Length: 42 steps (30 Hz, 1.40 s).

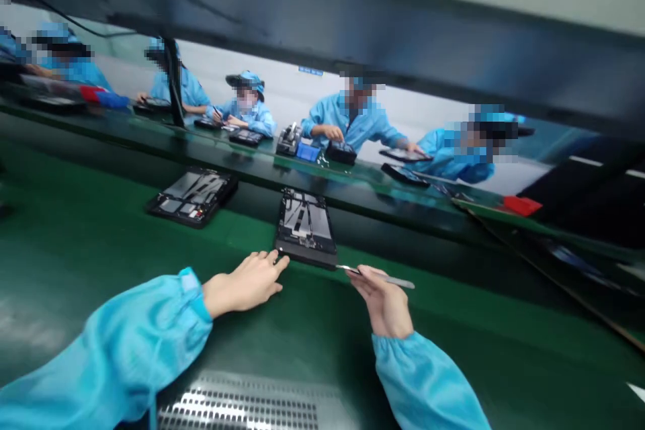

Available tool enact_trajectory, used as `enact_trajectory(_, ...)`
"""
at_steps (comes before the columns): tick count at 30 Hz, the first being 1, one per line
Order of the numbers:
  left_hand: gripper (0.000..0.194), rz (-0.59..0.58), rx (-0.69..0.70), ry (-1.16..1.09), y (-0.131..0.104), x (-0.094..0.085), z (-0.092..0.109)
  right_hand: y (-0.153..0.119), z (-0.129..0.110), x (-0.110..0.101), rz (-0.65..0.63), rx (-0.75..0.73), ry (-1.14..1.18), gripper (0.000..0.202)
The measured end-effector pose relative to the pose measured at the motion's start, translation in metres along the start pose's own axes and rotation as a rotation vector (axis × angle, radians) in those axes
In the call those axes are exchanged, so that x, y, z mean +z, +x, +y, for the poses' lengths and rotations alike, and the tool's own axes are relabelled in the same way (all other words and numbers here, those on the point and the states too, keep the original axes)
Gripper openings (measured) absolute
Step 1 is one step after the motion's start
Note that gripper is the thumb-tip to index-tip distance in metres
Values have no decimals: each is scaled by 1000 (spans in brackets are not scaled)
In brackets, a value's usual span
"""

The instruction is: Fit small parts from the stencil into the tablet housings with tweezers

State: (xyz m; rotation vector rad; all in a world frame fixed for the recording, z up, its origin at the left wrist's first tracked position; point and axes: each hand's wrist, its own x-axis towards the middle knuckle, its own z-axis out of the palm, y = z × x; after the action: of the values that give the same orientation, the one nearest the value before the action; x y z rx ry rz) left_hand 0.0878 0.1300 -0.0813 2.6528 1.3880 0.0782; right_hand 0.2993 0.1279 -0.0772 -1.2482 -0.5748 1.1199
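An opened tablet (pixel 306 225) with its inner parts showing lies in front of me on the green bench. My left hand (pixel 252 280) is palm down with its fingers spread, the fingertips at the tablet's near left corner. Pinched in my right hand (pixel 383 295) is a pair of metal tweezers (pixel 400 281). Their tip points left and comes up to the near right corner of the tablet; whether it touches, I cannot tell. A second opened tablet (pixel 194 196) rests farther back on the left, apart from both hands.
A perforated metal plate (pixel 242 403) is at the near edge of the green bench (pixel 101 282). Beyond a raised ledge, several people in blue work at opened devices. Over there stand a blue box (pixel 307 152) and a red tray (pixel 522 205). A beam (pixel 322 33) crosses overhead.
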Motion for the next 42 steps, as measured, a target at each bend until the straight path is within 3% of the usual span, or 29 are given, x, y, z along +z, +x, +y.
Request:
enact_trajectory(6, 34, 90, -224, -66, 51, -1, -26, 33, 20, 20, -22, 42, 46, 16)
enact_trajectory(13, 32, 78, -266, -133, 66, -1, -40, 42, 36, 23, -50, 56, 82, 18)
enact_trajectory(24, 29, 83, -247, -144, 48, 0, -46, 32, 39, 47, -85, 63, 85, 14)
enact_trajectory(30, 30, 141, -356, -146, 36, 9, -60, 26, 44, 61, -143, 54, 55, 16)
enact_trajectory(35, 32, 217, -393, -68, 31, 11, -49, 20, 33, 71, -196, 42, 55, 12)
enact_trajectory(37, 35, 263, -377, -15, 28, 10, -40, 16, 20, 68, -217, 18, 68, 10)
enact_trajectory(39, 37, 318, -336, 55, 21, 7, -30, 11, 7, 58, -232, -22, 73, 22)
enact_trajectory(42, 39, 407, -193, 183, 4, -1, -12, 6, -6, 25, -254, -96, 16, 33)
